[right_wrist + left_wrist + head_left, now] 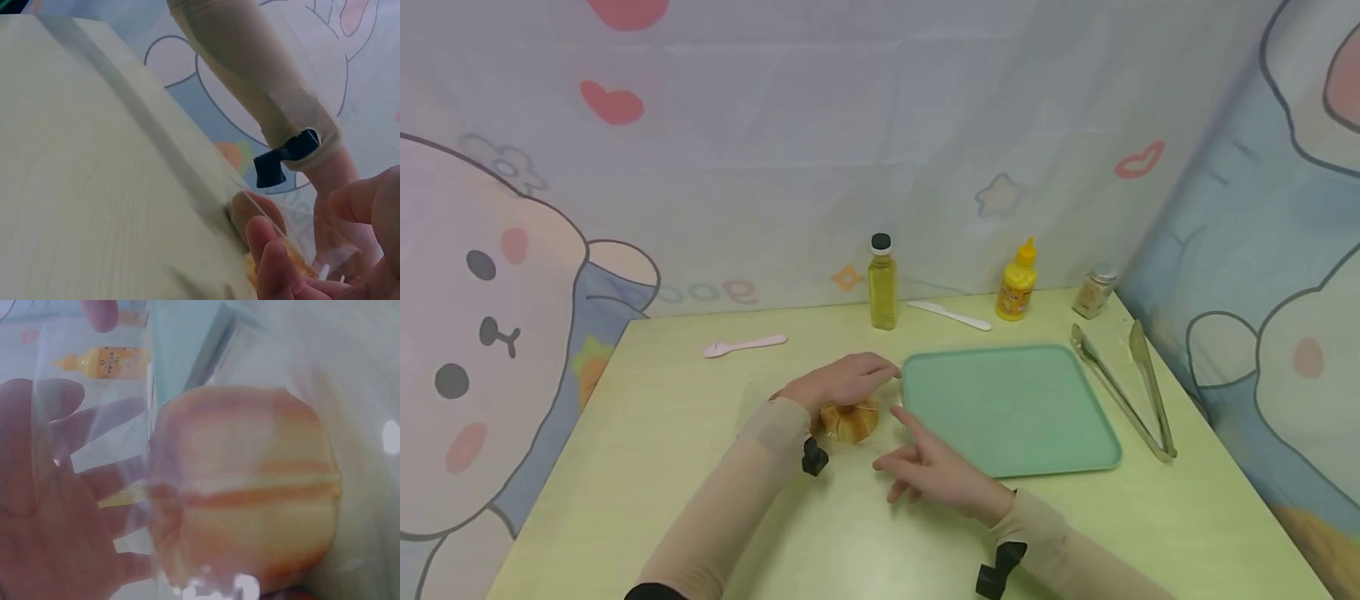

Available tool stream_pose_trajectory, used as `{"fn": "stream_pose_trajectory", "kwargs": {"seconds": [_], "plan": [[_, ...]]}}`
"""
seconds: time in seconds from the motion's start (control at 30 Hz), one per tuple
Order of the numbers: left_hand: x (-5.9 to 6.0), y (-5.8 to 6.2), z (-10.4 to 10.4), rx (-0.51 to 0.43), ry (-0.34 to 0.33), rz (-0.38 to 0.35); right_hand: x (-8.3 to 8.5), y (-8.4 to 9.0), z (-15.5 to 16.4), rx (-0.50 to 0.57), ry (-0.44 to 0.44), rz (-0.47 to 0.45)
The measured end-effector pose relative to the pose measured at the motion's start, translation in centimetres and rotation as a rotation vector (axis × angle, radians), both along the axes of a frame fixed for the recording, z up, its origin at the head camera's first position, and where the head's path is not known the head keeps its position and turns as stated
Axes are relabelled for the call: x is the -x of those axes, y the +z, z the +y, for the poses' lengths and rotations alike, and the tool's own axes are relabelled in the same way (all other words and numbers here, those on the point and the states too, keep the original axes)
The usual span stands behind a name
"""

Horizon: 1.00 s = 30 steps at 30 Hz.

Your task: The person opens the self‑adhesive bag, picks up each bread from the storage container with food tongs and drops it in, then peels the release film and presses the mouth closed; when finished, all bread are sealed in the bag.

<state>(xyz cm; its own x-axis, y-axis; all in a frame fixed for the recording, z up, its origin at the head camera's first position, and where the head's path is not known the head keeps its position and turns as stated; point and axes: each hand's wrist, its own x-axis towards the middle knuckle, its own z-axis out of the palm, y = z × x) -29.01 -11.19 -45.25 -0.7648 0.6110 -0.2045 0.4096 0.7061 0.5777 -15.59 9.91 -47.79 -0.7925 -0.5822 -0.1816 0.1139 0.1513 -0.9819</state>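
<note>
A golden round bun (850, 421) sits in a clear plastic bag on the pale green table, just left of the teal tray (1011, 408). My left hand (842, 379) lies over the top of the bun, fingers curled down on the bag. In the left wrist view the bun (250, 487) fills the frame behind the clear film. My right hand (925, 467) hovers just right of the bun near the tray's front-left corner, with relaxed fingers, the index stretched forward and nothing in it. Its fingers (272, 262) show close up in the right wrist view, beside the bag.
Metal tongs (1123, 392) lie right of the tray. Along the back stand an oil bottle (882, 283), a yellow squeeze bottle (1017, 283) and a spice jar (1093, 292), with a white knife (949, 315) between them. A pink spoon (745, 343) lies at the back left.
</note>
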Motion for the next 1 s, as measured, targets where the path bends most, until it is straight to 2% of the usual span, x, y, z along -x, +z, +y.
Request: {"fn": "stream_pose_trajectory", "kwargs": {"seconds": [0.23, 0.43, 0.6, 0.73, 0.9, 1.0], "plan": [[0.6, -1.0, 0.3, 0.045, 0.003, 0.039, 0.1, -1.1, -1.5, 0.035, -0.041, -0.042], [0.7, -1.5, 0.3, 0.045, 0.004, 0.058, 0.3, -1.7, -2.2, 0.027, -0.059, -0.009], [0.5, -1.1, -0.1, -0.011, 0.002, 0.077, 0.6, -1.9, -2.3, -0.016, -0.076, 0.047], [0.5, -0.7, -1.1, -0.060, 0.012, 0.116, 1.2, -1.7, -2.1, -0.098, -0.101, 0.146], [0.5, 0.4, -2.5, -0.139, 0.063, 0.165, 2.2, -0.7, -1.3, -0.198, -0.151, 0.286], [0.3, 1.3, -3.3, -0.188, 0.097, 0.203, 2.8, 0.2, -0.7, -0.223, -0.181, 0.338]]}}
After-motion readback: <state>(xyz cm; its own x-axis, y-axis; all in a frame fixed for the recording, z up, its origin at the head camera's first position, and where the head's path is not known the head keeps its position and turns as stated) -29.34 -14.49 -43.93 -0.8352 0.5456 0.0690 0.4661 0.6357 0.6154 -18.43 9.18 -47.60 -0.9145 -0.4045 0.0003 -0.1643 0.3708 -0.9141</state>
